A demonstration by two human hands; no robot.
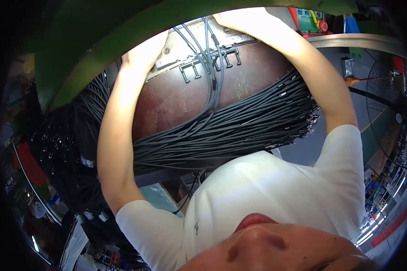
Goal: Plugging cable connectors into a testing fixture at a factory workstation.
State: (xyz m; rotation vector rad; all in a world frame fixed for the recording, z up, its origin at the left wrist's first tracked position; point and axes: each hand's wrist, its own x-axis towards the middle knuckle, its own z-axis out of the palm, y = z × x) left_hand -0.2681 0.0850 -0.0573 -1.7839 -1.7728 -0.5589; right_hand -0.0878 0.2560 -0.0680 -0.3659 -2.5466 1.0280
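A bright metal plate like a mould lies at the far side of the brown tabletop. My left hand is at its left end, glaring in the light, its fingers hidden by the green edge. My right hand reaches over the plate's far right part; its fingers are mostly cut off from view. Between my hands a few dark cables run off the plate toward me. Black comb-shaped plastic pieces stick out along the plate's near edge, beside the cables.
A thick bundle of black cables lies across the tabletop in front of my body. More cables hang at the left. A green machine part arches overhead. A red button and a fan stand at the right.
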